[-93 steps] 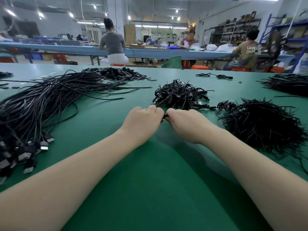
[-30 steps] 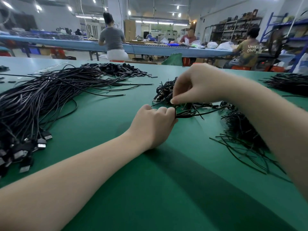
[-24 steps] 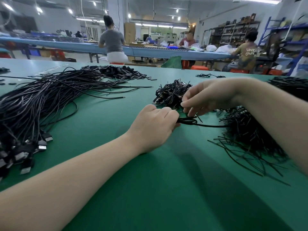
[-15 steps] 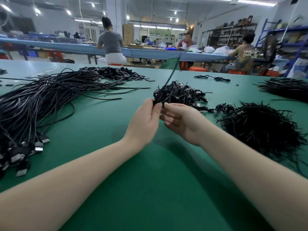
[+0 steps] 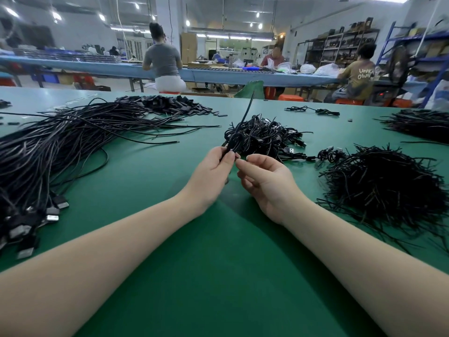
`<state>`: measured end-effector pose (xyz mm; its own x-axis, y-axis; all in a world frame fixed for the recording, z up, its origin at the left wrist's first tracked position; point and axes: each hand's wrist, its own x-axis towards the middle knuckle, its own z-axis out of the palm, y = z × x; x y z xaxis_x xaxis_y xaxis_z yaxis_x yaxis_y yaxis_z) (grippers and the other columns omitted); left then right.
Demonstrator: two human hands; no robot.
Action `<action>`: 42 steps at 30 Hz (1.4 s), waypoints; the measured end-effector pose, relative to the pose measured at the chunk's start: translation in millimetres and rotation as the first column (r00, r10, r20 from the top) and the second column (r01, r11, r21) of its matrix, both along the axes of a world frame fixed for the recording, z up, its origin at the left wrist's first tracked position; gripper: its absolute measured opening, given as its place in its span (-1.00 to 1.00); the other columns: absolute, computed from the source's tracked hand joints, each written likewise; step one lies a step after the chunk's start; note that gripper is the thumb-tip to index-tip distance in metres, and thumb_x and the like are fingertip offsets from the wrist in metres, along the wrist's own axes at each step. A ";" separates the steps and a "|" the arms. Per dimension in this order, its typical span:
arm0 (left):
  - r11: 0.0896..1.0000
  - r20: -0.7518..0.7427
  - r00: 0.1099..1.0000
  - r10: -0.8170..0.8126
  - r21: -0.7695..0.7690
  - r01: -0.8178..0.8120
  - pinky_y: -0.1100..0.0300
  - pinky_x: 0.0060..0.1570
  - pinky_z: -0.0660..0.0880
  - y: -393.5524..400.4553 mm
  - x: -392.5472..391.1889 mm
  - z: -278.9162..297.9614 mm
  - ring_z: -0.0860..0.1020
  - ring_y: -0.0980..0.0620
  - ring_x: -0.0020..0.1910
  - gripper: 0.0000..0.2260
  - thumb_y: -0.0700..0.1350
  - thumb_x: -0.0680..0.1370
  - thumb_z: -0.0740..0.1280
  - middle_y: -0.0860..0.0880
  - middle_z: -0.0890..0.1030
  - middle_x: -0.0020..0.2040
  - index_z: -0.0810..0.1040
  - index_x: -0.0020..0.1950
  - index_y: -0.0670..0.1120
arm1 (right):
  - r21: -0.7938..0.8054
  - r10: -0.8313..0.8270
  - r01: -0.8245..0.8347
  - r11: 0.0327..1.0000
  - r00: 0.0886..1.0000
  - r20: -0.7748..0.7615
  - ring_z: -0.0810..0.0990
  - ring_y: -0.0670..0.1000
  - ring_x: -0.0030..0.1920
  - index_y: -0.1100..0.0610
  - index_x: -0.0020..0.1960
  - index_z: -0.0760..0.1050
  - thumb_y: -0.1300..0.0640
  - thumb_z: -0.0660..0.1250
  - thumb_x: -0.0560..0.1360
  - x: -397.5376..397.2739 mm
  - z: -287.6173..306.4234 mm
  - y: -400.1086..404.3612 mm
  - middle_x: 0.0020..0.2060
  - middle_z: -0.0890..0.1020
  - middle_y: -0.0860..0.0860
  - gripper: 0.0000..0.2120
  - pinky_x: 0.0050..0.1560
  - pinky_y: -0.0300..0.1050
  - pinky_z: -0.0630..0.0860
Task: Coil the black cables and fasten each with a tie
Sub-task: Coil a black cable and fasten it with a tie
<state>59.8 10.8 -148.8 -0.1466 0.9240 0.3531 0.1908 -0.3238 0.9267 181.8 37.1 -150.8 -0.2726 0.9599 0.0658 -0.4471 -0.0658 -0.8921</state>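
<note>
My left hand (image 5: 212, 172) grips a small coiled black cable (image 5: 234, 142) just above the green table (image 5: 218, 276). A thin black tie (image 5: 246, 113) sticks straight up from the coil. My right hand (image 5: 266, 182) is palm up beside it with fingers loosely bent. Its fingertips meet my left thumb at the coil, and I see nothing plainly held in it. Behind my hands lies a heap of coiled cables (image 5: 267, 136). A mound of loose ties (image 5: 384, 188) is on the right.
A big bundle of uncoiled black cables (image 5: 60, 147) with USB plugs (image 5: 52, 211) fills the left side. Small black parts (image 5: 170, 105) lie at the back, one loose cable (image 5: 313, 110) further right, another dark pile (image 5: 422, 122) far right. People sit at a bench beyond.
My right hand reached to the tie mound, took one tie and brought it back to the coil. My left hand lifted the coil off the table; the tie now stands upright.
</note>
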 end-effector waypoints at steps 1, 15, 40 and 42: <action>1.000 0.029 1.000 -0.011 -0.012 0.011 0.36 -0.37 0.29 -1.0 0.4 0.9 0.29 0.22 -0.46 -0.79 -0.14 0.68 0.09 0.07 0.32 -0.36 0.40 -0.14 -0.05 | -0.003 -0.003 0.003 1.000 1.000 0.004 0.59 -0.06 -0.39 0.13 -0.19 0.48 0.36 0.44 0.41 -0.1 0.3 -0.4 -0.43 0.59 -0.02 -0.81 -0.36 -0.29 0.50; 0.998 0.053 0.998 -0.029 -0.061 0.032 0.40 -0.45 0.25 -1.5 -5.8 2.1 0.24 0.15 -0.44 -0.80 -0.14 0.67 0.12 0.03 0.29 -0.36 0.36 -0.15 -0.06 | 0.171 -0.094 0.049 0.984 0.960 0.263 0.51 -0.12 -0.40 0.08 -0.13 0.64 0.24 0.50 0.40 1.5 0.5 -2.2 -0.40 0.63 -0.08 -0.89 -0.36 -0.32 0.43; 0.962 -0.384 0.909 0.165 -0.140 -0.234 0.22 -0.43 0.38 -3.2 1.6 13.3 0.53 0.11 -0.50 -0.78 0.06 0.60 0.15 0.06 0.64 -0.39 0.41 -0.15 -0.04 | 0.888 -0.845 -0.270 0.372 0.297 0.444 0.56 0.15 -0.22 0.23 -0.17 0.56 0.26 0.33 0.49 11.1 14.1 -10.2 -0.27 0.62 0.11 -0.92 -0.17 -0.04 0.44; 0.884 -0.301 0.953 -0.036 -0.455 -0.111 0.32 -0.50 0.23 -2.9 -1.5 32.2 0.48 0.13 -0.58 -0.79 0.01 0.57 0.15 0.06 0.60 -0.47 0.42 -0.19 -0.05 | 0.892 -0.951 -0.441 0.101 0.220 0.217 0.55 0.18 -0.30 0.24 -0.25 0.50 0.40 0.35 0.35 16.0 18.6 -12.0 -0.34 0.56 0.15 -0.91 -0.22 -0.05 0.44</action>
